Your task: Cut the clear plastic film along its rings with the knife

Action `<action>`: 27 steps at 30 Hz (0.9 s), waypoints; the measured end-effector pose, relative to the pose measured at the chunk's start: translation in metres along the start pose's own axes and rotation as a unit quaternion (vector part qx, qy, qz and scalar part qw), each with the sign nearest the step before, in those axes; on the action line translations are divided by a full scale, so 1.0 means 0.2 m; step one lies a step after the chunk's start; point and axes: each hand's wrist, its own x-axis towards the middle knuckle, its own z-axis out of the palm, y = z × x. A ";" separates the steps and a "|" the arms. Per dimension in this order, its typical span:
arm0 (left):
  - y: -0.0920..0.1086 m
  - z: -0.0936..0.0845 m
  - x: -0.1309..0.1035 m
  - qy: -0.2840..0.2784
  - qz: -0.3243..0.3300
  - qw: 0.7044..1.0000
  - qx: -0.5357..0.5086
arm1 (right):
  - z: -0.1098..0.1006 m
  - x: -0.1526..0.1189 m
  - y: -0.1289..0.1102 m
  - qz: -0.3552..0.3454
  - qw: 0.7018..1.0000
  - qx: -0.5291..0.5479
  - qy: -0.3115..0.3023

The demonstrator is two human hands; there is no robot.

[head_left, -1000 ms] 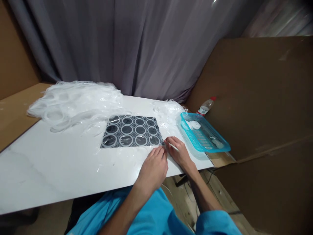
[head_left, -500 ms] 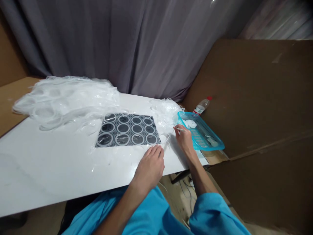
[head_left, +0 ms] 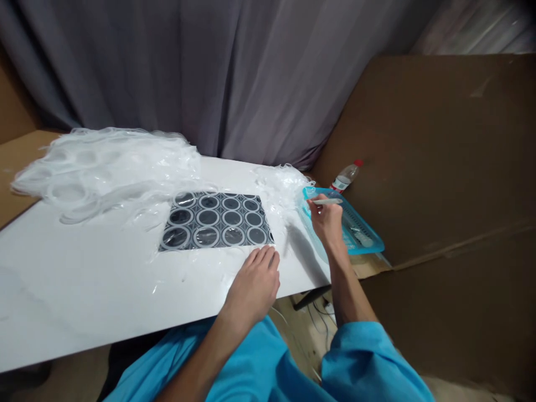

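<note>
A dark sheet (head_left: 220, 220) patterned with rows of pale rings lies on the white table (head_left: 104, 290). My left hand (head_left: 256, 279) rests at the sheet's lower right corner, fingers bent and close together; whatever may be under the fingertips is hidden. Over the left end of a blue basket (head_left: 368, 245), my right hand (head_left: 327, 218) is closed on a thin whitish tool (head_left: 329, 201), which points across the hand. Clear and white scraps (head_left: 285, 187) lie between the sheet and the basket.
A large heap of clear plastic sheets with round outlines (head_left: 113, 162) covers the table's back left. Behind the basket leans a bottle with a red cap (head_left: 347, 177). Brown boards (head_left: 452, 156) stand at the right, with a grey curtain (head_left: 201, 78) at the back.
My right hand has moved right and slightly away from me, from beside the basket to over it, still with the tool. My left hand has barely moved. The white discs in the basket are now mostly hidden.
</note>
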 end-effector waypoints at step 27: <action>-0.03 -0.08 -0.11 0.040 -0.066 0.997 0.011 | -0.02 -0.25 -0.11 -0.001 0.987 0.145 -0.072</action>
